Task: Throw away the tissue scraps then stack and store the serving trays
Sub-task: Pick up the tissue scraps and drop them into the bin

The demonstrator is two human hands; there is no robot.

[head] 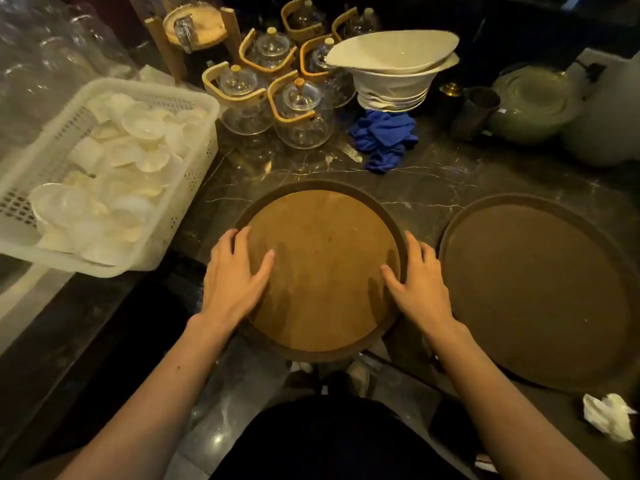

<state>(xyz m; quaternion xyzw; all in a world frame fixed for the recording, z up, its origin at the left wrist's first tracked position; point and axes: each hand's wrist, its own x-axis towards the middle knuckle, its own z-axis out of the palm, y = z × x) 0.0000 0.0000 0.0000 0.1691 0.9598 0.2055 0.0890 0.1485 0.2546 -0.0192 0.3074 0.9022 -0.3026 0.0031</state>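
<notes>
Both hands flat & spread, not clamped: left hand [232, 275] and right hand [417, 276] press opposite sides of the round brown serving tray [320, 271], thumbs on its face, fingers over the rim. Tray sits on the dark marble surface [415, 188], near edge overhanging. Worn tan centre, darker rim. Prob. stiff, light, grippy; take by the rim. Second tray [540, 292] just beside, right. Tissue scrap [607, 420] near the surface's corner, not binned yet.
</notes>
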